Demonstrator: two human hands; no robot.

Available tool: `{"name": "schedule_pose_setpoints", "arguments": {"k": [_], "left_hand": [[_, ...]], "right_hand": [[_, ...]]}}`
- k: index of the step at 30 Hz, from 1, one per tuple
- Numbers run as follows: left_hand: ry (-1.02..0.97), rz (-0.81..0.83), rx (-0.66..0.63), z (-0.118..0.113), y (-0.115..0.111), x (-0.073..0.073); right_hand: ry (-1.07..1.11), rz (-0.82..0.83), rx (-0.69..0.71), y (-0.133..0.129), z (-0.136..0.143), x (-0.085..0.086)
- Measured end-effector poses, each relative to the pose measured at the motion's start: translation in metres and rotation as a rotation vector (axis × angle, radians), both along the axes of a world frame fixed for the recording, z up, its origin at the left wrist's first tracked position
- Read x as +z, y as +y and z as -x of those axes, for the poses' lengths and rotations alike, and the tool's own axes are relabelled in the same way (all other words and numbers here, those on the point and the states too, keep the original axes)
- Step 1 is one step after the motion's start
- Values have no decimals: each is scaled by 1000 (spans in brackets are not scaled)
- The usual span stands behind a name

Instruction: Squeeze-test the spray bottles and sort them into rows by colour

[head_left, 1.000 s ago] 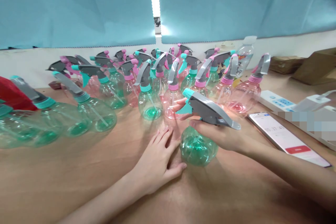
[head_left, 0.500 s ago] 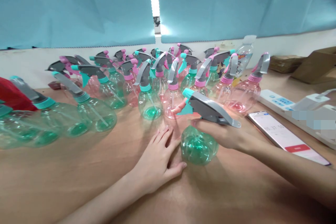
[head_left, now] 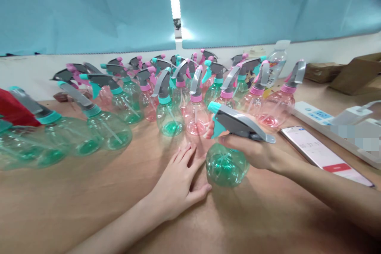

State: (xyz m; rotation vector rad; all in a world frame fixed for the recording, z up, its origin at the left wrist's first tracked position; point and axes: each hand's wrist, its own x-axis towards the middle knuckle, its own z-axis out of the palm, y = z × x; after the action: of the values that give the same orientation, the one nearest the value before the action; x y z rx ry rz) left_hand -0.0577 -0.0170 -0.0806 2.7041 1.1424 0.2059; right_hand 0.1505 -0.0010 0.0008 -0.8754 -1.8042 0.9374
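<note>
Right hand (head_left: 257, 151) is wrapped around the neck of a green bottle (head_left: 228, 168), its fingers curled in toward the teal trigger (head_left: 219, 127); whether the trigger is pressed, I cannot tell. This bottle is directly in the right hand's grasp, its round body showing below the hand. Its grey head (head_left: 238, 121) sets the long axis, slanting from the nozzle (head_left: 214, 106) at far left down to a tail above the right wrist, so the nozzle faces away from that arm. Left hand (head_left: 180, 180) lies flat on the table (head_left: 68, 210), fingers spread, holding nothing. It is just left of the body; whether the index fingertip touches it is unclear.

Just beyond stands a pink bottle (head_left: 195, 115), with more spray bottles (head_left: 169, 119) behind and to the left. Right of the right hand lie a phone (head_left: 326, 156) and, past it, a power strip (head_left: 315, 115).
</note>
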Motion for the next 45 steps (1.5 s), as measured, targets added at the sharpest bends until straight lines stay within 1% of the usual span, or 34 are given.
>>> {"name": "schedule_pose_setpoints", "arguments": {"k": [3,6,14,17,23,27,31,39,45], "left_hand": [[-22,-8,-1,0,0,-1],[-35,-8,2,0,0,-2],[14,5,6,-1,-1,1],[27,5,6,-2,-1,1],[32,-3,5,-2,-1,1],[19,5,0,-2,-1,1],[-19,16,2,-1,0,1],[-6,-3,-1,-1,0,-1],[-11,-16,-5,1,-1,-1]], "right_hand": [[32,15,15,1,1,-2],[49,-12,21,3,2,-6],[91,-18,93,5,3,-12],[91,-36,78,5,2,-13],[59,-76,51,5,1,-14],[56,-66,89,7,2,-15],[104,-61,114,8,3,-15],[67,-93,58,7,2,-15],[101,-49,124,9,4,-12]]}}
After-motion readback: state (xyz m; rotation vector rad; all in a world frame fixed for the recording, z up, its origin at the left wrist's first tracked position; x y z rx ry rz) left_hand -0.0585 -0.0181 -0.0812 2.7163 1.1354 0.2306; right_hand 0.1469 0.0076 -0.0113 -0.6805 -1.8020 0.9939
